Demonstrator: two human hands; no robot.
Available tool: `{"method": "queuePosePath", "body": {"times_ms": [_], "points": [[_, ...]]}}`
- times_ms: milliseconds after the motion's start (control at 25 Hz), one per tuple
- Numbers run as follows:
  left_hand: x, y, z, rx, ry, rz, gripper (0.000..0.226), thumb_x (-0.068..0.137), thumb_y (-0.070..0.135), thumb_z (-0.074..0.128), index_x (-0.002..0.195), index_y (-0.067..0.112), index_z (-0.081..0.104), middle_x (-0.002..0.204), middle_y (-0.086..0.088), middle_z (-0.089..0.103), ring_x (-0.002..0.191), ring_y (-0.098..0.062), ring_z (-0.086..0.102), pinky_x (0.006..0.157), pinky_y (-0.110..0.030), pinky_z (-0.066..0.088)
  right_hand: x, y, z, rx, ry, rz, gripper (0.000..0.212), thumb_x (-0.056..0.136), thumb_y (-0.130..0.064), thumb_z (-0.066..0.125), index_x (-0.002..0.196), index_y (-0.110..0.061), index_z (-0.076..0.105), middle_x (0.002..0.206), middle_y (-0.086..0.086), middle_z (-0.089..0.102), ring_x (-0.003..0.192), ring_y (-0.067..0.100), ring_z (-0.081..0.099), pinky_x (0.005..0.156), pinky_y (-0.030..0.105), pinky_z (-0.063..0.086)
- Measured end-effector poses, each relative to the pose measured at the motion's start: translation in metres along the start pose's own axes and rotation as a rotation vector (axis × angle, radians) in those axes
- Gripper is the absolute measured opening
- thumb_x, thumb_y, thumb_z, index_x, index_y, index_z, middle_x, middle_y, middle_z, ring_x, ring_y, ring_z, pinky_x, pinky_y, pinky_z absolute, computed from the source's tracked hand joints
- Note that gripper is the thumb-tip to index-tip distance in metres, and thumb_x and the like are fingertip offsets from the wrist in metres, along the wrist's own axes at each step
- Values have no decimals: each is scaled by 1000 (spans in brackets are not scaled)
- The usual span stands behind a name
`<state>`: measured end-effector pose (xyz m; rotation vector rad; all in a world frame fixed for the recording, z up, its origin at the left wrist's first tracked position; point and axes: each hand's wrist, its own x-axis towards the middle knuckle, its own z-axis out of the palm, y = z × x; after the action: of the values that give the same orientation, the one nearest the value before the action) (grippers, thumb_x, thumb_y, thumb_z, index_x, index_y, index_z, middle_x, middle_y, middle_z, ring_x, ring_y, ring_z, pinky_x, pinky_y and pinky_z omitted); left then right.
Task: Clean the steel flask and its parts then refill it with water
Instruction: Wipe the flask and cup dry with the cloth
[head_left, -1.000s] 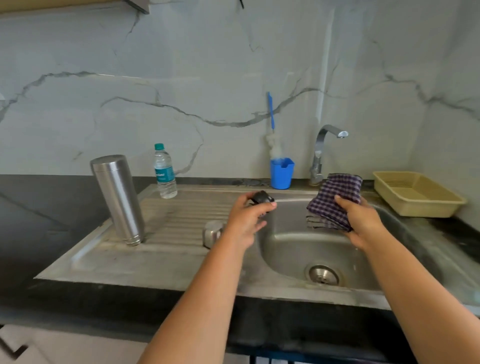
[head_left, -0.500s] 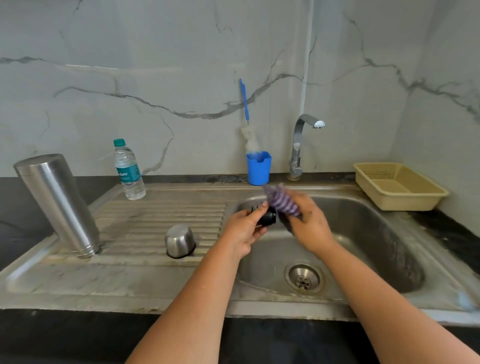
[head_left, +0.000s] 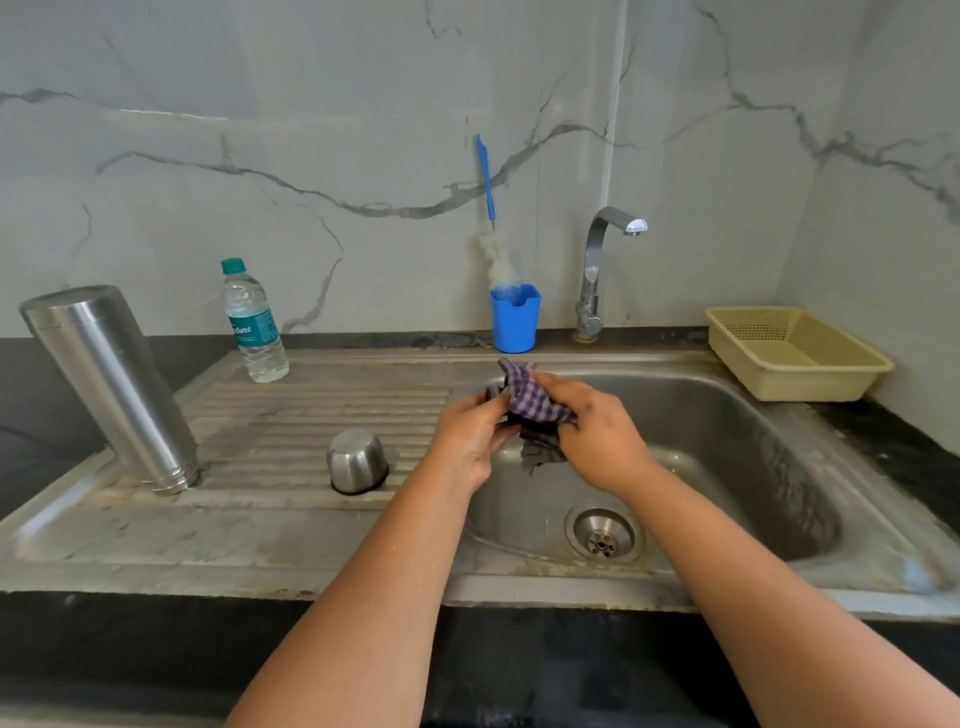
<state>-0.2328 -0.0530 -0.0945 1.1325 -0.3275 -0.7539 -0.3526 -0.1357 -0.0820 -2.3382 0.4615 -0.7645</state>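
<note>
- Left hand (head_left: 470, 441) is gripping a small dark flask stopper (head_left: 493, 393), mostly hidden, over the sink (head_left: 779, 467) so drips are falling in.
- Right hand (head_left: 597, 436) is pinching the checked cloth (head_left: 530, 400) around it, probably drying.
- Steel flask (head_left: 111, 384) is sitting inverted on the drainboard (head_left: 311, 410), apparently draining; its cup (head_left: 357, 460) likewise, nearby.

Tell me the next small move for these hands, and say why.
Probably twist the checked cloth around the small black stopper. The right hand presses the cloth against it above the sink while the left hand holds it; the stopper is mostly covered, so wiping looks unfinished.
</note>
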Motion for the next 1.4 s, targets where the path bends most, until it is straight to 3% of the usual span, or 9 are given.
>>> {"method": "queuePosePath", "body": {"times_ms": [240, 400, 520, 600, 840, 1040, 1160, 1320, 1400], "points": [[-5, -7, 6, 182, -95, 69, 27, 81, 4, 75, 107, 6, 67, 101, -12, 73, 99, -23, 69, 75, -25, 58, -2, 4, -14, 122, 23, 93, 54, 87, 6, 46, 133, -20, 58, 131, 2, 59, 115, 10, 53, 95, 9, 37], [-5, -1, -5, 215, -132, 164, 29, 81, 0, 74, 107, 11, 68, 100, -9, 73, 97, -20, 69, 82, -26, 58, -6, 5, -12, 120, 27, 61, 60, 82, 13, 43, 129, -18, 61, 127, -3, 59, 118, 7, 53, 93, -4, 31], [-9, -4, -5, 361, -237, 231, 40, 74, 3, 82, 109, 17, 68, 115, -12, 70, 105, -19, 67, 94, -33, 55, -3, 17, -21, 474, -2, 270, 47, 88, 7, 47, 118, -23, 68, 110, 5, 71, 99, 17, 68, 86, 26, 55], [-5, -9, 0, 340, -220, 234, 48, 73, 7, 84, 116, 18, 65, 122, -11, 66, 110, -22, 66, 96, -37, 54, -2, 23, -22, 618, -22, 344, 43, 90, 8, 47, 116, -21, 68, 105, 10, 73, 96, 23, 71, 87, 38, 56], [-3, -16, 17, 307, -162, 48, 35, 86, 17, 75, 117, 8, 61, 108, -8, 69, 91, -11, 69, 79, -19, 57, -5, 29, -22, 264, 83, 205, 56, 87, 2, 46, 132, -29, 59, 125, -4, 63, 115, 11, 57, 97, 24, 44], [-1, -11, 20, 92, -157, -64, 21, 92, 18, 68, 102, 0, 65, 103, -12, 71, 95, -19, 68, 81, -24, 58, -9, 30, -23, 198, 100, 165, 55, 88, 4, 46, 133, -24, 58, 126, -3, 60, 115, 7, 52, 94, 17, 38], [-3, -15, 24, 112, -135, 43, 7, 89, 10, 70, 92, 4, 67, 94, -11, 72, 96, -23, 69, 80, -24, 58, -7, 34, -25, 245, 120, 162, 51, 89, 3, 47, 128, -27, 62, 120, -6, 65, 111, 8, 58, 92, 17, 44], [-2, -22, 24, 357, -147, 341, 29, 80, 7, 79, 104, 21, 69, 105, -4, 72, 99, -15, 68, 91, -29, 56, -7, 37, -35, 604, 65, 349, 43, 89, 6, 49, 120, -18, 66, 105, 8, 73, 103, 27, 68, 96, 44, 52], [1, -23, 21, 359, -126, 371, 30, 80, 7, 80, 103, 21, 69, 103, -3, 73, 98, -13, 69, 91, -29, 55, -7, 35, -38, 452, 73, 268, 45, 89, 4, 50, 120, -24, 67, 110, 2, 72, 105, 18, 67, 98, 36, 51]]}}
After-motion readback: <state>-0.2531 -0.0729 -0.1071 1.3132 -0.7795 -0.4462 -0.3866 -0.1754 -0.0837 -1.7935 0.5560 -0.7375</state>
